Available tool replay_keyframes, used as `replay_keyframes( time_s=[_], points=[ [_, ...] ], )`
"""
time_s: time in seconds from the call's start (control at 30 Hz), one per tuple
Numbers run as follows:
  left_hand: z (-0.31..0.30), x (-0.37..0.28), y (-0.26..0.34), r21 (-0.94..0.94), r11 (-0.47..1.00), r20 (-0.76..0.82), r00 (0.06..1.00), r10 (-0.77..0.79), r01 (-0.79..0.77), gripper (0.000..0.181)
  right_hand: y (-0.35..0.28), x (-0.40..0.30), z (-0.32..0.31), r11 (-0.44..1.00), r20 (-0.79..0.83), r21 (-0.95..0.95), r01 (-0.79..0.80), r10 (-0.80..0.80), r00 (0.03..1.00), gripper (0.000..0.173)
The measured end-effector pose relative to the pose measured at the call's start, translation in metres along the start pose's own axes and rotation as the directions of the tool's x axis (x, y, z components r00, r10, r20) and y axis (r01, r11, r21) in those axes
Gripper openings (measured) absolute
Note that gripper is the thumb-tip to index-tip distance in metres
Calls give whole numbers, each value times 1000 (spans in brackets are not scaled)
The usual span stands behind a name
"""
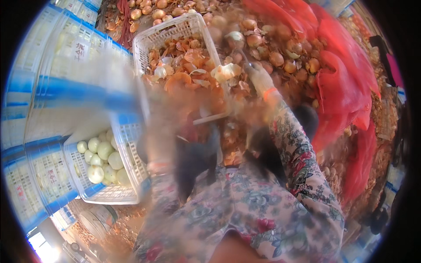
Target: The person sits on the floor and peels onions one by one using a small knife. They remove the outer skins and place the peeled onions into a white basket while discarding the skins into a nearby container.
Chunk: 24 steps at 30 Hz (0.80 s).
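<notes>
My right hand (260,76), in a pale glove with an orange band at the wrist, reaches over the pile of unpeeled onions (276,59). It grips a small tool with a thin metal blade (244,56), seemingly a knife. Just beyond the blade sits a partly pale onion (235,38). Onion skins (189,62) fill much of the white plastic crate (210,41) before me. Lower on the left, my left hand (161,134) is a blur near this crate; its fingers and anything in them cannot be made out.
At my left, a white crate (113,199) holds peeled onions (105,150). Stacked white-and-blue crates (75,52) rise beside it. Red mesh sacking (345,85) drapes over the onions at right. A bucket (97,222) stands at lower left, among loose skins on the floor.
</notes>
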State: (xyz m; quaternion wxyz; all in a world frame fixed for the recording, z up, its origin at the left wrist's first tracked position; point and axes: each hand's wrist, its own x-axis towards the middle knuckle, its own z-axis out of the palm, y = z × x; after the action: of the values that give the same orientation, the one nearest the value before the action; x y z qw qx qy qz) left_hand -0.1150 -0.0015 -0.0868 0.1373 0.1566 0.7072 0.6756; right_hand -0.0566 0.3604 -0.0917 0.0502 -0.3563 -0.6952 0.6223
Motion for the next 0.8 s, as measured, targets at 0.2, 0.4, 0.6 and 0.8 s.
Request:
replay_keyframes(
  time_s=[0.2, 0.4, 0.6, 0.8],
  points=[
    [150, 33, -26, 807, 587, 402, 786, -470, -62, 59, 6, 83, -3, 914, 160, -375, 155, -101, 982, 25],
    [121, -25, -116, 797, 597, 392, 676, -624, 89, 44, 9, 225, 35, 957, 235, -285, -60, 130, 963, 34],
    [148, 25, -51, 735, 537, 533, 843, -78, -414, 47, 38, 284, 80, 768, 94, -635, 75, -19, 995, 43],
    [159, 28, -24, 906, 362, 346, 874, -341, -217, 51, 37, 242, 82, 966, 264, -28, -258, 257, 930, 39]
  ],
)
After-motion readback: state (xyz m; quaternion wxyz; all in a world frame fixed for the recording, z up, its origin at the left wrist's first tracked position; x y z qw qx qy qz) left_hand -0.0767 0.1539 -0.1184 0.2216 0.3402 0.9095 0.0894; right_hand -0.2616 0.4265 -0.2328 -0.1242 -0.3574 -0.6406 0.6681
